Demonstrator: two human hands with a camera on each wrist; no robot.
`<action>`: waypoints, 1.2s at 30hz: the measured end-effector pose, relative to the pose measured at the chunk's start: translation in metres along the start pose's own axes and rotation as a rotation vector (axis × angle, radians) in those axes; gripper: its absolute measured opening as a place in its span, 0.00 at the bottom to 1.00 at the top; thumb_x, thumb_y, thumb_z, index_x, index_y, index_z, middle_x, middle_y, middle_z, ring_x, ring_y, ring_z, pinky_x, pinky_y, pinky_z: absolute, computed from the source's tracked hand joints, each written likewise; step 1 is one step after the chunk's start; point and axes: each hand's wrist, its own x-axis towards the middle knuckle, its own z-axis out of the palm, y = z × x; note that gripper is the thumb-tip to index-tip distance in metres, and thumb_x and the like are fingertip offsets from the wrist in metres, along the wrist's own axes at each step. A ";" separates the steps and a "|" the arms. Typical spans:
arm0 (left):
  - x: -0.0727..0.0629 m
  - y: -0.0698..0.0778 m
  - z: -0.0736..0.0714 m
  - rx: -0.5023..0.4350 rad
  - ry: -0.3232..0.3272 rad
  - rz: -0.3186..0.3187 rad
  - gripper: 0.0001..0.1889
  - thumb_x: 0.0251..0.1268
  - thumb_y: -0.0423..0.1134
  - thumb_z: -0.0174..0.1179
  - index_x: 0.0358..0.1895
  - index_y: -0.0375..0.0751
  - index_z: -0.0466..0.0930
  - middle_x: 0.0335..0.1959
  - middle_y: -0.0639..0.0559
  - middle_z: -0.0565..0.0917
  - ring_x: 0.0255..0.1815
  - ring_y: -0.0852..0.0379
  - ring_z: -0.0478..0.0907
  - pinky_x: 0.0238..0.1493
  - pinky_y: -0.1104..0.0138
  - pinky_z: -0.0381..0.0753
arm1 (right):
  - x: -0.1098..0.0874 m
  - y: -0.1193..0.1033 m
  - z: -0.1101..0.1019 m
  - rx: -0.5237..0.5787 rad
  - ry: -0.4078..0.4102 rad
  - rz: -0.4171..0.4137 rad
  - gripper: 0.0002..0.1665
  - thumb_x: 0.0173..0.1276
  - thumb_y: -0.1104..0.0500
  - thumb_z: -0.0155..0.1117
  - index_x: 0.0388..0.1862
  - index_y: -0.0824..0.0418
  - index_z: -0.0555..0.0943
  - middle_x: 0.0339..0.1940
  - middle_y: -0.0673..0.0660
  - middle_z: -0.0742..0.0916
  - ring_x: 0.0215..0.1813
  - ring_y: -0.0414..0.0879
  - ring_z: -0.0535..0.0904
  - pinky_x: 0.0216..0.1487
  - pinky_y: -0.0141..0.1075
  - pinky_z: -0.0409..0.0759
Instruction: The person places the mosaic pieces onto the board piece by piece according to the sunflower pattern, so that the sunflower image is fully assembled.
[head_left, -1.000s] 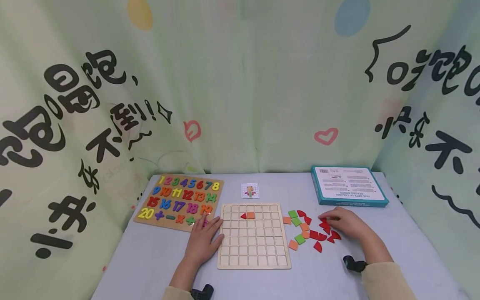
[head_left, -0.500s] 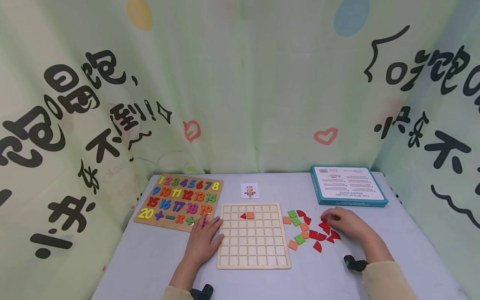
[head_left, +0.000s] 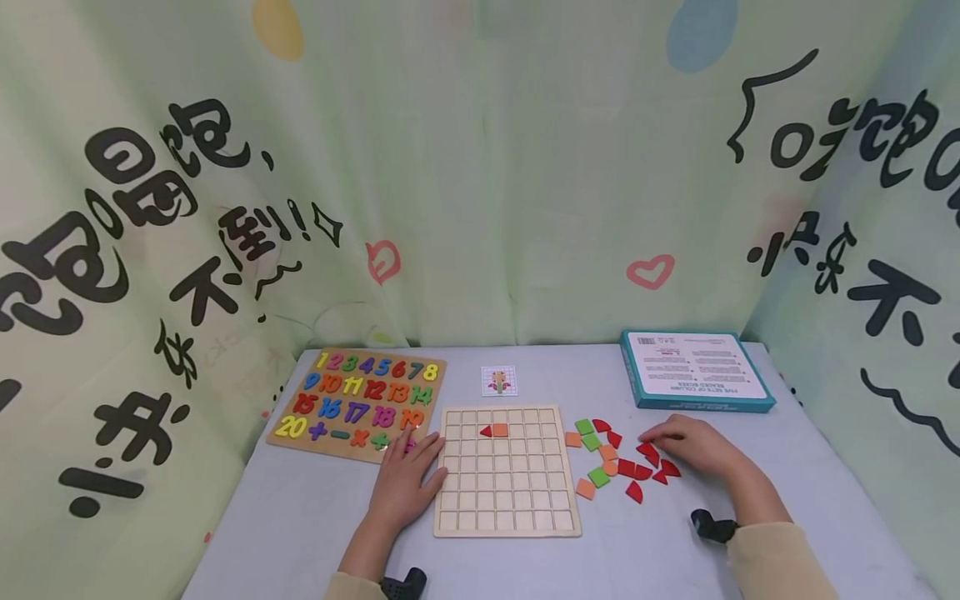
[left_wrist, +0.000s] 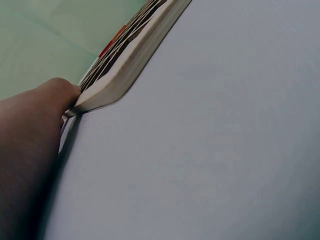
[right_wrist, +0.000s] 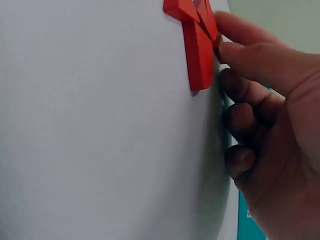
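Note:
In the head view my left hand [head_left: 405, 483] lies with fingers spread. Its fingertips reach over the lower right corner of the number puzzle board [head_left: 341, 457], and the thumb touches the left edge of the wooden grid board [head_left: 506, 483]. The left wrist view shows the thumb [left_wrist: 55, 95] against the board's corner. On the grid sit a red triangle [head_left: 486, 431] and an orange square [head_left: 501, 430], side by side. Right of the loose pieces, my right hand [head_left: 693, 442] pinches a small red piece [right_wrist: 217, 46] between thumb and index finger, mostly hidden by them.
Loose green squares [head_left: 583, 427], orange pieces [head_left: 587, 489] and several red pieces [head_left: 634, 492] lie right of the grid. A small pattern card [head_left: 499, 381] lies behind it. At the back right rests a teal box [head_left: 697, 371]. A curtain [head_left: 495, 167] surrounds the table.
A red piece that showed beneath my right fingertips is now hidden by them in the head view. The right hand has shifted only slightly; the left hand stays put.

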 end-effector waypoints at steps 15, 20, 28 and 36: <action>-0.001 0.001 -0.001 -0.004 0.008 0.000 0.29 0.67 0.60 0.56 0.70 0.59 0.71 0.73 0.59 0.71 0.81 0.45 0.51 0.79 0.44 0.51 | 0.003 0.005 0.001 -0.024 0.074 0.082 0.28 0.63 0.51 0.71 0.62 0.51 0.80 0.52 0.60 0.82 0.53 0.54 0.75 0.47 0.45 0.85; -0.001 0.002 -0.002 -0.001 0.014 0.002 0.29 0.67 0.59 0.57 0.70 0.58 0.72 0.72 0.59 0.72 0.81 0.44 0.52 0.79 0.44 0.51 | 0.005 0.003 0.005 -0.020 0.106 0.127 0.25 0.62 0.50 0.72 0.58 0.52 0.80 0.45 0.56 0.82 0.49 0.50 0.75 0.42 0.41 0.85; -0.001 0.001 -0.001 0.002 0.014 0.004 0.29 0.67 0.58 0.58 0.70 0.58 0.72 0.72 0.58 0.72 0.80 0.43 0.52 0.79 0.44 0.51 | 0.005 0.000 0.008 -0.022 0.105 0.134 0.29 0.63 0.50 0.71 0.63 0.53 0.79 0.51 0.62 0.81 0.53 0.56 0.75 0.46 0.47 0.86; 0.000 0.002 -0.004 0.007 0.013 0.000 0.29 0.67 0.59 0.57 0.70 0.58 0.72 0.72 0.59 0.72 0.81 0.43 0.51 0.79 0.44 0.51 | 0.006 -0.006 0.008 -0.036 0.123 0.110 0.28 0.62 0.50 0.72 0.61 0.54 0.80 0.52 0.61 0.82 0.53 0.55 0.76 0.48 0.49 0.86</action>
